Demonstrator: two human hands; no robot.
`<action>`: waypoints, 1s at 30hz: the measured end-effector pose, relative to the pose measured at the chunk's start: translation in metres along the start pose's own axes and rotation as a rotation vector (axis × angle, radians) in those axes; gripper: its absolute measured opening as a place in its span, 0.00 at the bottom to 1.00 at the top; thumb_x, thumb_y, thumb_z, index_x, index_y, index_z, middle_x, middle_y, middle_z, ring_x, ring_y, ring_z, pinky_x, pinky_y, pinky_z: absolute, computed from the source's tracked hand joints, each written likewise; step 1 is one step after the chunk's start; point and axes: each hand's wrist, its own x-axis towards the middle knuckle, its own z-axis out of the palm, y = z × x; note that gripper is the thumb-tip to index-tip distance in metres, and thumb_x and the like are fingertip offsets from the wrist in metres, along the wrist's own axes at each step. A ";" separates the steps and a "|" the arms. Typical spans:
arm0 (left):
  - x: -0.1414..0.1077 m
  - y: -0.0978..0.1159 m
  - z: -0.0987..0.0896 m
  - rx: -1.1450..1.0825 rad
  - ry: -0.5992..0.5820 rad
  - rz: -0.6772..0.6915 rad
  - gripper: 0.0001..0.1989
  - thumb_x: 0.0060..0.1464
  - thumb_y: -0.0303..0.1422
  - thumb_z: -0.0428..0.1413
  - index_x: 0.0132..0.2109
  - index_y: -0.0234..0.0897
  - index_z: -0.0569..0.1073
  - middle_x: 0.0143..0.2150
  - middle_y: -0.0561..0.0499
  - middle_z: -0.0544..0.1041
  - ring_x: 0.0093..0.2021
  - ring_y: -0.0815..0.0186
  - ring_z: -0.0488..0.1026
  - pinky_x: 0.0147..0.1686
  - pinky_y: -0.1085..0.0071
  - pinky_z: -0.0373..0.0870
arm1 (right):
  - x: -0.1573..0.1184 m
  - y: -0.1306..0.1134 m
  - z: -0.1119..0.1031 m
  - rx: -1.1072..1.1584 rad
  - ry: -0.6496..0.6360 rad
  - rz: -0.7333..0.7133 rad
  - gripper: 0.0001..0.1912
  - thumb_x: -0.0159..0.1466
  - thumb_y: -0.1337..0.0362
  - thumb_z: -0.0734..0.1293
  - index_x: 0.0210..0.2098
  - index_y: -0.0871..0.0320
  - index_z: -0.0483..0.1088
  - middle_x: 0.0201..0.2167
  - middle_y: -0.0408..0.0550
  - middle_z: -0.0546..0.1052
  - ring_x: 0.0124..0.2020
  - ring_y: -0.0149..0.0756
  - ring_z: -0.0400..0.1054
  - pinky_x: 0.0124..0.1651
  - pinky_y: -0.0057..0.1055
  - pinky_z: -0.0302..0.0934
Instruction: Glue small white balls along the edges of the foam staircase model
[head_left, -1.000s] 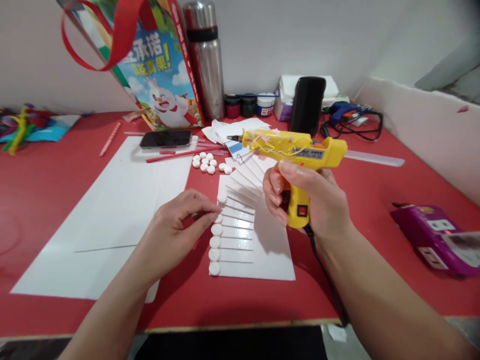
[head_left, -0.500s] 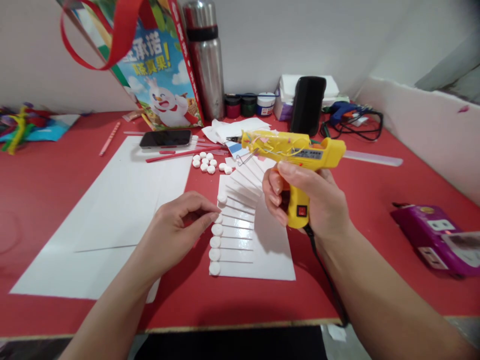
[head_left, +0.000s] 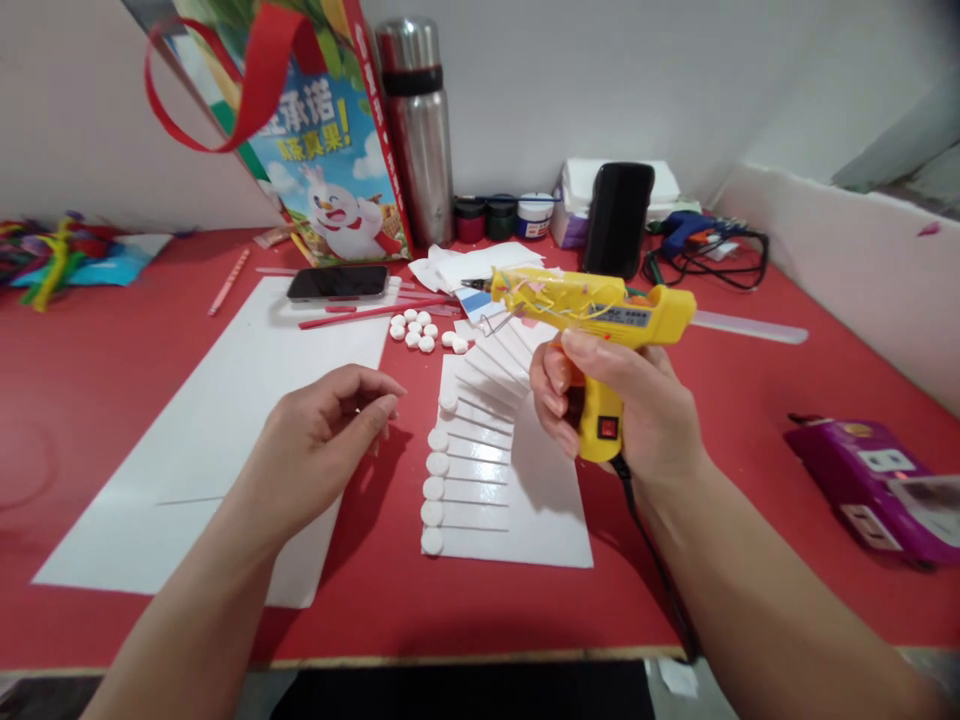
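Note:
My right hand (head_left: 622,400) is wrapped round the handle of a yellow glue gun (head_left: 585,300), its metal nozzle pointing left above some paper scraps. My left hand (head_left: 330,430) hovers left of a white card (head_left: 547,520), thumb and fingertips close together; whether something small is between them is hidden. On the card, several thin sticks fan out, and several white discs (head_left: 433,488) run down its left edge beside the stick ends. Loose white discs (head_left: 412,328) lie in a cluster beyond the card.
A large white sheet (head_left: 187,430) lies at left with a phone (head_left: 337,282) on its far edge. Behind stand a bag (head_left: 337,160), a steel flask (head_left: 424,150), paint jars (head_left: 501,218) and a black phone (head_left: 619,220). A purple power socket (head_left: 877,480) is at right.
My left hand has moved left, away from the discs on the card's edge. My right hand still holds the glue gun in nearly the same place; the view has shifted slightly.

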 end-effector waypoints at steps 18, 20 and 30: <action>0.074 0.004 -0.024 0.397 0.113 0.167 0.09 0.57 0.35 0.58 0.41 0.38 0.80 0.41 0.47 0.83 0.37 0.60 0.77 0.40 0.64 0.70 | 0.002 0.002 -0.001 0.063 0.027 -0.025 0.17 0.65 0.60 0.70 0.22 0.61 0.70 0.19 0.43 0.69 0.12 0.28 0.63 0.14 0.25 0.54; 0.090 0.002 -0.019 0.461 0.092 0.185 0.09 0.55 0.33 0.58 0.40 0.36 0.81 0.41 0.46 0.82 0.38 0.59 0.77 0.41 0.65 0.70 | 0.002 0.002 -0.001 0.060 0.022 -0.029 0.18 0.65 0.59 0.70 0.22 0.61 0.70 0.18 0.43 0.69 0.11 0.28 0.63 0.13 0.25 0.54; 0.115 -0.015 0.018 0.662 -0.017 0.412 0.09 0.56 0.33 0.57 0.39 0.32 0.80 0.39 0.42 0.73 0.42 0.54 0.72 0.44 0.60 0.69 | -0.001 0.001 -0.002 0.064 0.006 -0.024 0.18 0.66 0.59 0.70 0.23 0.61 0.70 0.19 0.42 0.70 0.12 0.28 0.64 0.14 0.24 0.55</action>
